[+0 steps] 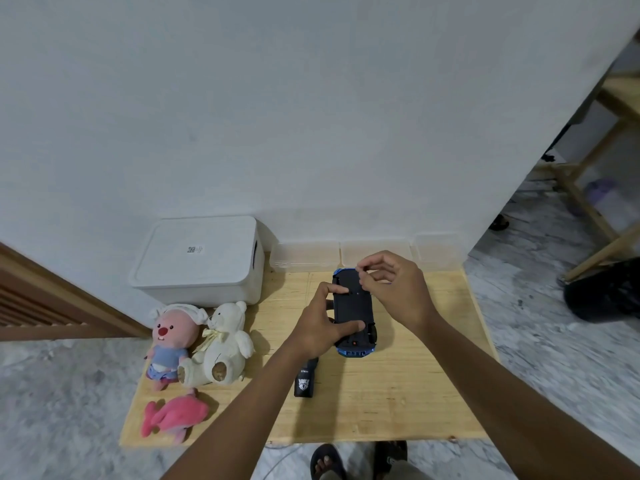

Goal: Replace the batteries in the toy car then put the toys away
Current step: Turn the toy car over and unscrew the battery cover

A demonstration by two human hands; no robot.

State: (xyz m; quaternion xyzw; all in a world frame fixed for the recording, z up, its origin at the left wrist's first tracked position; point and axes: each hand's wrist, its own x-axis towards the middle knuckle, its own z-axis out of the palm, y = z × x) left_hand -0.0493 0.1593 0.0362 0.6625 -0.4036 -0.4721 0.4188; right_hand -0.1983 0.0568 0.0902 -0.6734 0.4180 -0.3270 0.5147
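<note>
A blue toy car point(351, 311) lies upside down on the wooden table point(415, 393), its black underside facing up. My left hand point(320, 325) grips the car's left side, thumb across the underside and a finger near the middle. My right hand point(391, 282) hovers over the car's far end with its fingertips pinched together against the underside; whether something small sits between them I cannot tell. A black battery pack point(305, 378) lies on the table just below my left wrist.
A white lidded storage box point(199, 259) stands at the back left. A pink plush point(171, 342), a white teddy bear point(223, 344) and a pink fish plush point(176, 415) sit at the table's left. Clear plastic containers point(363, 252) line the wall. My feet show below the front edge.
</note>
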